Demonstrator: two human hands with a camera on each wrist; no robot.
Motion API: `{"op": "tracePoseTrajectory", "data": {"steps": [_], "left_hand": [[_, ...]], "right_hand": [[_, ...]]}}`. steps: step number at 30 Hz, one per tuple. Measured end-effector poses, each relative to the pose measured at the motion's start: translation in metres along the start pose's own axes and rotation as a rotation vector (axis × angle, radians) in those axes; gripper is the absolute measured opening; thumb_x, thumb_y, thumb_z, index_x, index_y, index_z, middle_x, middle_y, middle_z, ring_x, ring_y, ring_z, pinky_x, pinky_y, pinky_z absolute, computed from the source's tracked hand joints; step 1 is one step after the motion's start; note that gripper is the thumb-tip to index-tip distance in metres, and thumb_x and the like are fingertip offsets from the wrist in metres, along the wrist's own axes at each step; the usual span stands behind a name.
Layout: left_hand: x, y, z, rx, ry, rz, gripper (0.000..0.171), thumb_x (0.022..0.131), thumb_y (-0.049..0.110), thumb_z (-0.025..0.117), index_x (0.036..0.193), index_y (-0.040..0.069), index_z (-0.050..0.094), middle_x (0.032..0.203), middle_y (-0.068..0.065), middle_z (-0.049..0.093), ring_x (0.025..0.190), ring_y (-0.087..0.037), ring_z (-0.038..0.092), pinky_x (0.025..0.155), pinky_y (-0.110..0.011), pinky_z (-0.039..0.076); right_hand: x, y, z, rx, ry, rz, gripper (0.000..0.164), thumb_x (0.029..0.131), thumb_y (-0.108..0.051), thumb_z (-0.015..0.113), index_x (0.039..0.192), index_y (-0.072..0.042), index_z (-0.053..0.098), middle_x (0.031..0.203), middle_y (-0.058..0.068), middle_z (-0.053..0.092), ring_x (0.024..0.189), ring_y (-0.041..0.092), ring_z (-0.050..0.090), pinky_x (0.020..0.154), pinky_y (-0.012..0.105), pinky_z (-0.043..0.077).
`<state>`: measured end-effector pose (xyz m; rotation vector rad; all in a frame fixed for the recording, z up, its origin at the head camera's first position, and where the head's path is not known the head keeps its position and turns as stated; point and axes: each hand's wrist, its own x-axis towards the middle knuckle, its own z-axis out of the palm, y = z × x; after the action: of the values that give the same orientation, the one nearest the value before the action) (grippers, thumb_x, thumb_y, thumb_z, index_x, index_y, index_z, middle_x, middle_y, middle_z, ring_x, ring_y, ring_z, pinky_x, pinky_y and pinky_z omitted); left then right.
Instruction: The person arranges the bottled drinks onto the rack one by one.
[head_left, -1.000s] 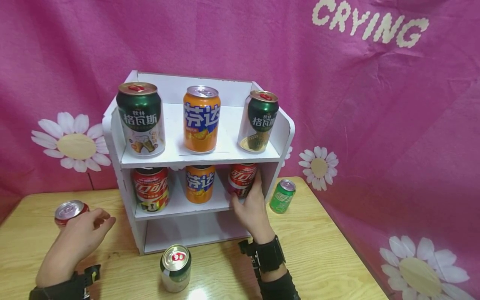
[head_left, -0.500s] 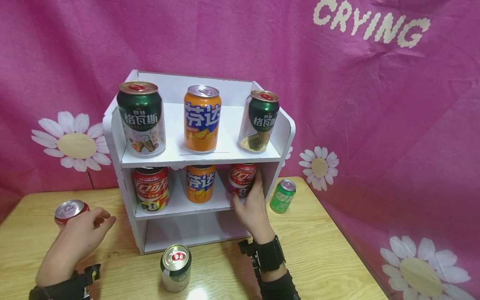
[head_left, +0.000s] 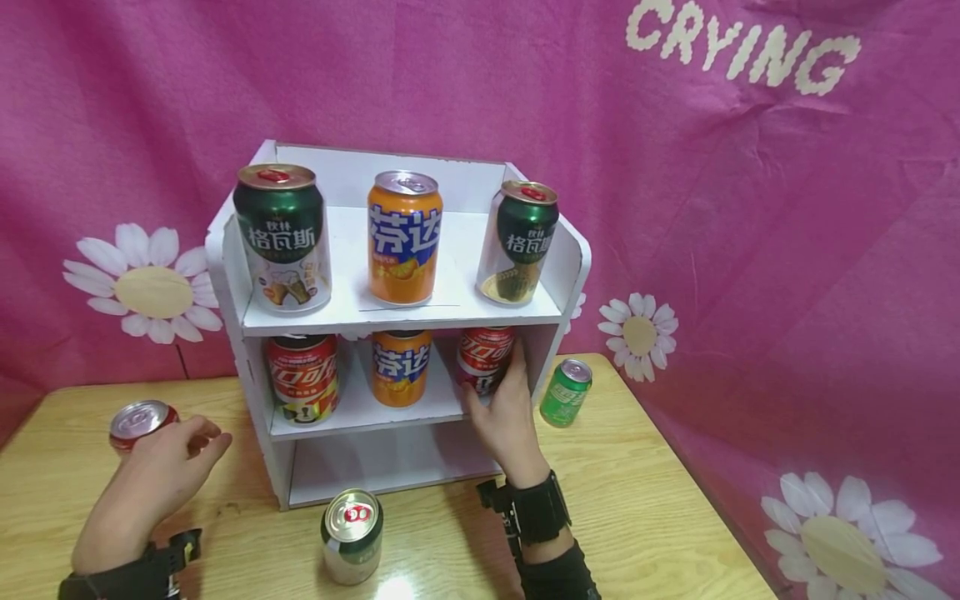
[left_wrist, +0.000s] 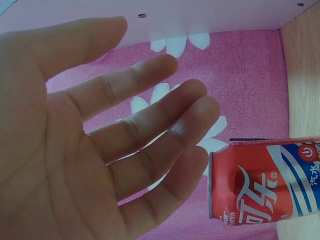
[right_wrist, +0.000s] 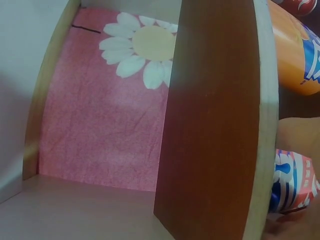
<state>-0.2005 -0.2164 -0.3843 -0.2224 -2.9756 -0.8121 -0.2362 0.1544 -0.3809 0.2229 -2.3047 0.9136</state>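
1. Left hand: fingers loosely bent, holding nothing, just beside the near red can.
2. Right hand: thumb and fingers grip the shelved red can. Across 3 head views, nothing visibly shifts.
3. Middle shelf: the gripped can occupies its right end, seemingly positioned but unreleased.

Gripped can red, white-lettered; shelf unit white; backdrop pink, daisy-patterned.
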Motion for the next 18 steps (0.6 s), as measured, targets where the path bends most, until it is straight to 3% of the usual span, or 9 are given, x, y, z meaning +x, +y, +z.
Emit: {"op": "tracePoseTrajectory", "data": {"steps": [18], "left_hand": [[0.0009,0.0002,0.0010,0.006,-0.009,-0.004,0.045,0.087,0.041,0.048,0.102,-0.001,0.056,0.091,-0.021,0.059,0.084,-0.037,0.054,0.063,-0.047,0.044]], "right_hand": [[-0.0008,-0.0030,-0.0020,-0.014,0.006,0.018,0.089,0.074,-0.014,0.069,0.137,0.001,0.009,0.132,0.024,0.030,0.120,0.028,0.034,0.098,0.039,0.028]]}}
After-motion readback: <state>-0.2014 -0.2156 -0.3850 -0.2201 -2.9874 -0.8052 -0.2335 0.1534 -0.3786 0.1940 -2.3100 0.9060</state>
